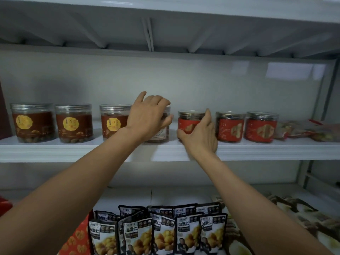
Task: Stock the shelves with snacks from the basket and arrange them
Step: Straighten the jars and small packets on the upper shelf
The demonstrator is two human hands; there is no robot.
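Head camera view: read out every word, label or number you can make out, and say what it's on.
"油栗仁": front of each pouch on the lower shelf.
Small logo above it: too blurred.
Brown-label jars, yellow emblem: unreadable.
Red-label jars: print too small.
Jar in the left hand: label mostly hidden.

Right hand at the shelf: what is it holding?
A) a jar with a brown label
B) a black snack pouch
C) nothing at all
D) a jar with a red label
D: the right hand curls round the red-label jar standing on the middle shelf, while the left hand grips the clear jar beside it.
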